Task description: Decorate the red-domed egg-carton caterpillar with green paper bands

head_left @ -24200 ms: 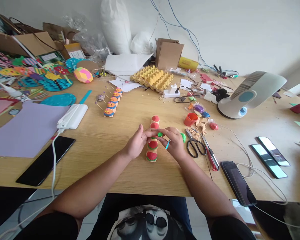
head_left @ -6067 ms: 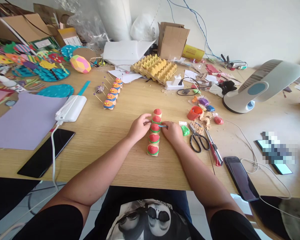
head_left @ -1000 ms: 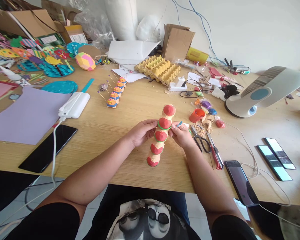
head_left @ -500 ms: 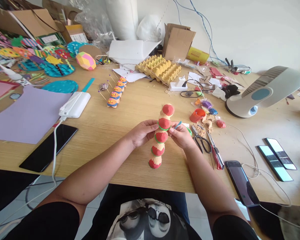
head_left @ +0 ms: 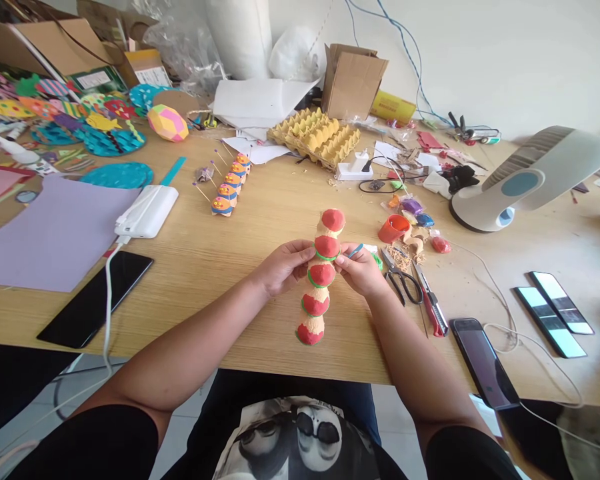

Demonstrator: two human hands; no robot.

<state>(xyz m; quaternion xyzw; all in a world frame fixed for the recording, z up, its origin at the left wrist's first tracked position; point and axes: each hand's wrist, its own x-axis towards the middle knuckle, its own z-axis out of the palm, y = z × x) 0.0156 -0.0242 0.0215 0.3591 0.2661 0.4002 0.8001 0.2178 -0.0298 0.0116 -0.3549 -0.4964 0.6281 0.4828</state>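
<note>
Between my hands is an egg-carton strip (head_left: 323, 274), a row of several bumps coated in red and cream with green edging on some of them. My left hand (head_left: 286, 268) pinches its left side near the second bump from the far end. On the opposite side, my right hand (head_left: 361, 270) grips it with thumb and fingers. A small blue tool (head_left: 355, 250) pokes out of my right hand; most of it is hidden. Farther left lies a second egg-carton strip (head_left: 231, 187), painted orange and blue, with thin sticks beside it.
Scissors (head_left: 403, 280) and a red utility knife (head_left: 431, 307) lie right of my right hand, near an orange cup (head_left: 395, 229). Yellow egg trays (head_left: 315, 137) sit at the back. A white fan (head_left: 520, 183) stands right; a power bank (head_left: 147, 211) and dark phone (head_left: 96, 298) lie left.
The near end of the held strip has tipped slightly toward me, showing more of the lowest bumps. Both hands keep their hold. The view has shifted a little.
</note>
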